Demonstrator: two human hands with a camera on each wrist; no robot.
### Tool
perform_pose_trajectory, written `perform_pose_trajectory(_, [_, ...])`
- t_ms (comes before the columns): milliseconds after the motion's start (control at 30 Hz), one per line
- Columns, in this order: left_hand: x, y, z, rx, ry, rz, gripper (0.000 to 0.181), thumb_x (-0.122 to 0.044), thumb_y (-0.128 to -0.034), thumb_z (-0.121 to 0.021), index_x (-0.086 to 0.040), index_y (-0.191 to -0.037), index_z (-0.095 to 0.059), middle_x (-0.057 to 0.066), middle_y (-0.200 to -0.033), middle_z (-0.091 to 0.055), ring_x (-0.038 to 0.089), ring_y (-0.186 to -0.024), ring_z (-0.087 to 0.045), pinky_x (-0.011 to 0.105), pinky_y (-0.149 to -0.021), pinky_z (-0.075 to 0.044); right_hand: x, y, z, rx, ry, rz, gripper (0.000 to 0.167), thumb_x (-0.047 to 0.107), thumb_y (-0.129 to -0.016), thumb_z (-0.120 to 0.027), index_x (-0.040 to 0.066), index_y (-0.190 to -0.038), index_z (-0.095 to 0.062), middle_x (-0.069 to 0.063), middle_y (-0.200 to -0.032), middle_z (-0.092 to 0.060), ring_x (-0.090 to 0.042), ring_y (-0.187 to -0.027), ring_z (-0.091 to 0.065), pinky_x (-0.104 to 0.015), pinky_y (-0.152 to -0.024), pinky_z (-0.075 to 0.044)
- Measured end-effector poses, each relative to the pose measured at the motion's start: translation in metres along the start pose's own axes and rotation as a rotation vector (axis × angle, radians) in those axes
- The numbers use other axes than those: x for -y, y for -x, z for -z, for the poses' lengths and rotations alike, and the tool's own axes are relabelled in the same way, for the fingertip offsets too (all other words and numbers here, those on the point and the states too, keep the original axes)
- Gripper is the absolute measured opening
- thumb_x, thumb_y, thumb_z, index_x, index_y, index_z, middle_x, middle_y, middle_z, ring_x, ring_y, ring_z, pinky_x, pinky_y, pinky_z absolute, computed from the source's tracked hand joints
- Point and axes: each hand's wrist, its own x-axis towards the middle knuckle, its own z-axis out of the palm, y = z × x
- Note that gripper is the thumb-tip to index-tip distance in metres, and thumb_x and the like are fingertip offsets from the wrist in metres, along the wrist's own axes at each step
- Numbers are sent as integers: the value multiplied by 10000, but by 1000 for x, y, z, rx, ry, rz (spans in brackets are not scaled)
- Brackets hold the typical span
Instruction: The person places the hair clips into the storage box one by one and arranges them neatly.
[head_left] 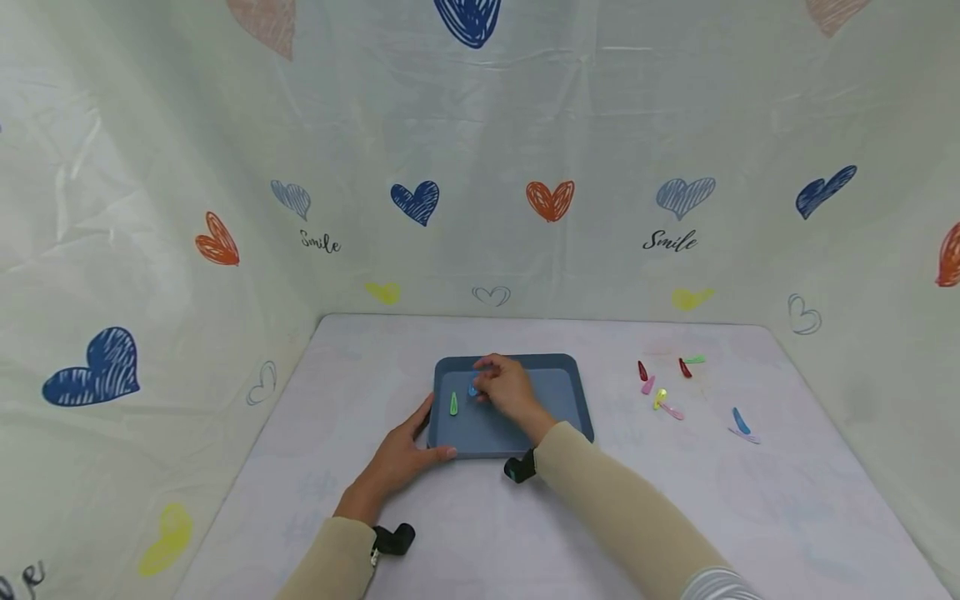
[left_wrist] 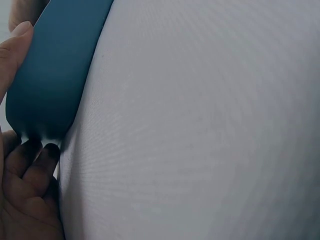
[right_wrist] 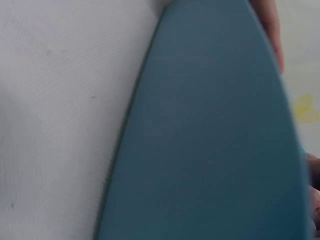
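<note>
A blue-grey tray (head_left: 525, 433) lies on the table. My left hand (head_left: 401, 458) holds its near-left corner, the thumb at the front rim and the fingers along the left side. In the left wrist view those fingers (left_wrist: 37, 167) curl against the tray's wall (left_wrist: 55, 75). Over the tray's back left part, my right hand (head_left: 510, 390) pinches a blue hair clip (head_left: 472, 388), partly covered by the fingers. Just left of it, a green hair clip (head_left: 453, 404) lies in the tray. The right wrist view shows mostly the tray's outer wall (right_wrist: 200, 125).
Right of the tray, several loose hair clips lie on the white table (head_left: 675, 500): dark red (head_left: 642, 371), pink (head_left: 648, 385), yellow (head_left: 660, 398), green (head_left: 695, 359), blue (head_left: 741, 421) and lilac (head_left: 744, 435). A heart-printed curtain (head_left: 480, 125) hangs behind and beside the table.
</note>
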Motion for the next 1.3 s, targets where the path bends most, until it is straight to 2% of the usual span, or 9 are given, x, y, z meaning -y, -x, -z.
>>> perform_pose_trajectory(200, [0, -1, -1, -2, -13, 0, 1098, -499, -831, -886, -282, -1695, -243, 115, -1716, -325, 373, -1592, -295, 610, -1255, -312, -5, 0, -6, -12, 91, 12, 208, 12, -944, -739, 27, -1151, -732, -63, -832, -722, -105, -645, -645, -252, -599, -573])
perform_pose_trajectory(500, [0, -1, -2, -1, -8, -6, 1092, -488, -834, -888, -292, -1693, -244, 90, -1721, -318, 363, -1596, -286, 605, -1259, -310, -11, 4, -10, -20, 189, 53, 171, 36, -960, -737, 58, -1129, -744, -65, -905, -756, -120, -751, -638, -235, -641, -503])
perform_pose_trajectory(733, [2, -1, -3, -5, -2, -27, 1080, -486, -843, -882, -273, -1694, -250, 94, -1717, -326, 349, -1595, -291, 594, -1260, -313, -15, 5, -16, -4, 307, 69, 157, 74, -987, -717, 99, -1136, -757, -20, -924, -750, -114, -798, -648, -266, -700, -530])
perform_pose_trajectory(1000, [3, -1, -1, -4, -6, -38, 1076, -484, -846, -880, -269, -1693, -253, 98, -1724, -306, 362, -1595, -285, 596, -1255, -320, -14, 6, -21, 15, 441, 107, 184, 110, -972, -756, 112, -1156, -758, -31, -990, -762, -167, -903, -695, -373, -830, -592])
perform_pose_trajectory(1300, [3, -1, 0, -8, -21, -46, 1079, -494, -847, -877, -273, -1694, -246, 110, -1724, -306, 378, -1588, -295, 603, -1249, -326, -15, 3, -25, 45, 555, 142, 184, 136, -955, -786, 108, -1135, -764, -6, -964, -751, -135, -865, -664, -344, -822, -581])
